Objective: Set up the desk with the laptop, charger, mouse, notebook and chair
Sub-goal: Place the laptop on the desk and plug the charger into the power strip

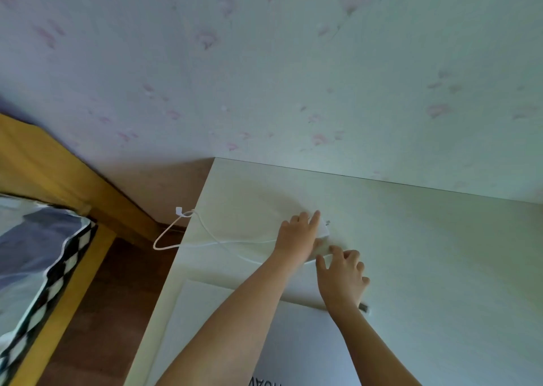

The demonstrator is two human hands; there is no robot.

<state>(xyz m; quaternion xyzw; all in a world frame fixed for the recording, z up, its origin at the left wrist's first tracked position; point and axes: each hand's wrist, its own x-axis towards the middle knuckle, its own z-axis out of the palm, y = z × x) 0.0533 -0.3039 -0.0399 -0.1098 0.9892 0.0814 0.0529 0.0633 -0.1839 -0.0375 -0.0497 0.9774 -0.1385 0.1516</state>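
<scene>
Behind the closed laptop [293,341] on the desk [440,253], the left hand [296,239] clasps the white charger [323,229] while the right hand [342,274] hovers loose-fingered beside it, so placing the charger seems underway, with its trailing cable [205,233] probably needing tidying next.

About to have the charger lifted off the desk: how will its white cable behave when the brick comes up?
Probably floppy: the white cable lies in loose curves across the desk. Its far end loops over the desk's left edge, so it may drag or slide off. The charger brick under the left hand looks small, likely light.
</scene>
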